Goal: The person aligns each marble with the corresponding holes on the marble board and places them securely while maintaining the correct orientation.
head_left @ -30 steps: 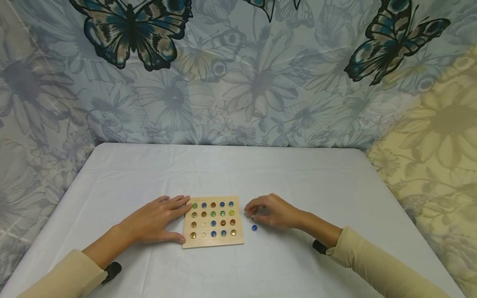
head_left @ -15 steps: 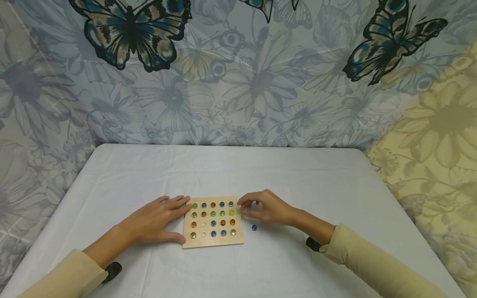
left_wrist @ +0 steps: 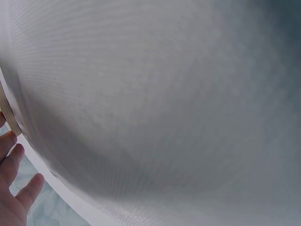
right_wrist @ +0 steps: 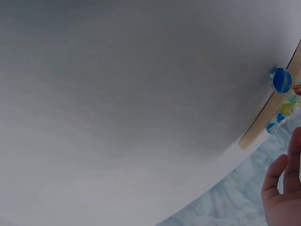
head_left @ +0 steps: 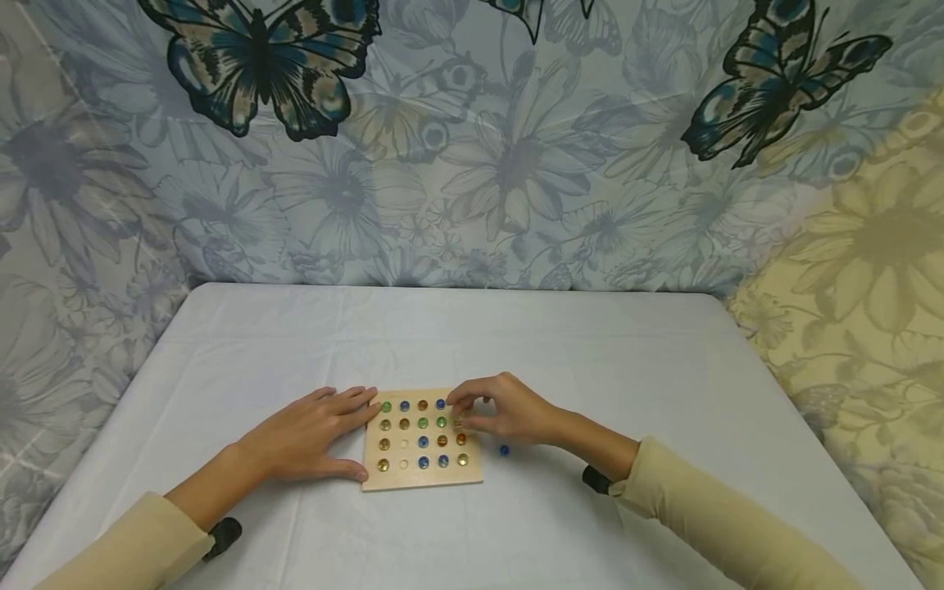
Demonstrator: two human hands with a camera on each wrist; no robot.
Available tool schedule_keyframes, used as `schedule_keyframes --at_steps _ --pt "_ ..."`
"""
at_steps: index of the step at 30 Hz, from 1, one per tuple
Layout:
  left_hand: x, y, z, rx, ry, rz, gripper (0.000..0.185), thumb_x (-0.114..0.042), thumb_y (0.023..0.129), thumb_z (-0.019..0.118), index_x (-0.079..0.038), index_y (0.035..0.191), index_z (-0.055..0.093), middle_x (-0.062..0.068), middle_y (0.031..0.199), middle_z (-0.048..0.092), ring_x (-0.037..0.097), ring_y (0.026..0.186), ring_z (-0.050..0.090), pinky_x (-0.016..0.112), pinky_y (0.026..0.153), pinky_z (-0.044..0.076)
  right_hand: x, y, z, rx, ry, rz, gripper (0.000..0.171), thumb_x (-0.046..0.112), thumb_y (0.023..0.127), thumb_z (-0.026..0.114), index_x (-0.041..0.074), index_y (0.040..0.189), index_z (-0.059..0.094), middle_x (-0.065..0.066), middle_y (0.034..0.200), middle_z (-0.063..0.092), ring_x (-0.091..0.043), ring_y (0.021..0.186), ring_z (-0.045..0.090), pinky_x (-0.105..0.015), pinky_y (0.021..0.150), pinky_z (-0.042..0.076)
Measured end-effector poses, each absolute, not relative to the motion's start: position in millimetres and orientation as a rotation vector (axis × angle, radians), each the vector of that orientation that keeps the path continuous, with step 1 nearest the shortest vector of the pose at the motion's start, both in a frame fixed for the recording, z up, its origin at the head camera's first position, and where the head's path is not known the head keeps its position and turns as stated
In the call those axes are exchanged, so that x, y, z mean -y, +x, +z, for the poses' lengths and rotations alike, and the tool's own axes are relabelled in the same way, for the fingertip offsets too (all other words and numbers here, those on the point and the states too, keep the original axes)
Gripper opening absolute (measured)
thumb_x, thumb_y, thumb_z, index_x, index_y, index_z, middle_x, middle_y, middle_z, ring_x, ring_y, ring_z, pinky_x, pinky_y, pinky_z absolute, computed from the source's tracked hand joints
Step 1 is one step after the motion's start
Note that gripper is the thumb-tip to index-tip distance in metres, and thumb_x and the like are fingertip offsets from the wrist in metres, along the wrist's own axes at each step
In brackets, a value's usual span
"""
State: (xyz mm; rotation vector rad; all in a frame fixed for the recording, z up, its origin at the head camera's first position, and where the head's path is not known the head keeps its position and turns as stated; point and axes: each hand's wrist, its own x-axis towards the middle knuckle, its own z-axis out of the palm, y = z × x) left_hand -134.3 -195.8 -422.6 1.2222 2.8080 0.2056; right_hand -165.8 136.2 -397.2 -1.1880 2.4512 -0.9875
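Note:
A light wooden board (head_left: pixel 413 482) with rows of coloured glass marbles lies flat on the white-covered table. Along its left edge rests my left hand (head_left: pixel 313 434), fingers extended at the far corner and thumb at the near one. My right hand (head_left: pixel 512 410) is over the board's right side, thumb and forefinger pinching a small clear marble (head_left: pixel 458 423), mostly covered by the fingertips. In the second column, two round spots look pale. A loose blue marble (head_left: pixel 505 450) lies just right of the board; the right wrist view shows this blue marble (right_wrist: pixel 281 80) close up, with swirls.
The white cloth (head_left: pixel 442 541) spreads on all sides of the board. Behind the table hangs a floral fabric (head_left: pixel 516 180) with large butterflies, and yellow-tinted fabric (head_left: pixel 870 246) stands at the right. Dark wrist devices (head_left: pixel 224 537) show at both cuffs.
From beside the loose blue marble, my right hand has moved left and slightly away from me with the clear marble, to above the board's right columns. The left hand and board stay put.

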Motion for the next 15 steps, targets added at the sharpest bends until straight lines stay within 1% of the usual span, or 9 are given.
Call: schedule_keyframes --at_steps 7,11,15 --pt "196.0 -134.1 -421.4 -2.809 1.227 0.206 0.098 -0.081 0.082 0.049 -0.009 0.149 0.047 0.012 0.155 0.041 0.028 0.143 0.039 0.055 0.109 0.038 -117.7 -163.6 -396.2 -2.389 -1.208 -1.029 0.031 0.007 0.088 0.076 0.004 0.118 0.07 0.002 0.104 0.074 -0.007 0.096 0.068 -0.033 0.088 0.055" --pt "196.1 -134.2 -422.5 -2.809 1.225 0.208 0.098 -0.081 0.082 0.049 -0.009 0.149 0.047 0.011 0.156 0.04 0.028 0.143 0.038 0.055 0.109 0.037 -108.3 -162.3 -396.7 -2.37 -1.233 -1.028 0.032 0.005 0.089 0.075 0.001 0.12 0.069 -0.001 0.105 0.074 -0.005 0.097 0.068 -0.029 0.087 0.056" --pt "196.4 -135.3 -423.5 -2.809 1.226 0.209 0.099 -0.081 0.082 0.049 -0.009 0.149 0.047 0.011 0.156 0.04 0.028 0.143 0.038 0.055 0.109 0.037 -99.5 -161.0 -398.4 -2.361 -1.248 -1.02 0.031 0.006 0.089 0.075 0.002 0.119 0.069 0.0 0.103 0.074 -0.003 0.097 0.067 -0.026 0.086 0.056"
